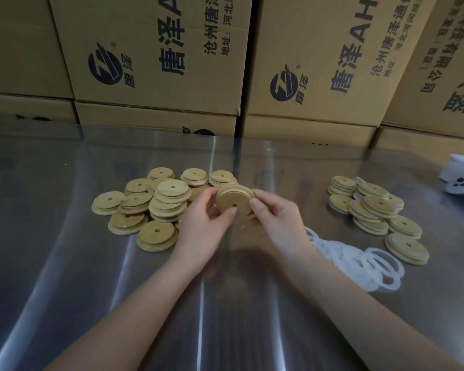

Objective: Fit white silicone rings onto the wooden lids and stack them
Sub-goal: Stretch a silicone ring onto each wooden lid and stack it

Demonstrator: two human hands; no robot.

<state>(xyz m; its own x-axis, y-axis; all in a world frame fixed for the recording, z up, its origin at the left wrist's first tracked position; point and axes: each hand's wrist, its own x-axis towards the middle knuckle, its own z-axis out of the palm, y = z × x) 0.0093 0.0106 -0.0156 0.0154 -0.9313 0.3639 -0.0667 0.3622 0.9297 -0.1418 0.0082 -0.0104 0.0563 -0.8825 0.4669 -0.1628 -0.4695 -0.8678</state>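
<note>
Left hand [202,223] and right hand [276,218] both grip 1 wooden lid [232,199], tilted above the steel table [91,290], just beside the bare-lid pile [150,204]. Ring seating is not discernible. Risk: uneven thumb pressure could roll the ring off the rim.

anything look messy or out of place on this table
Nothing looks damaged, but the ringed lids on the right are slumped, overlapping piles, not neat stacks, and one lid lies apart beside the loose heap of white rings. The held lid looks fine.
</note>
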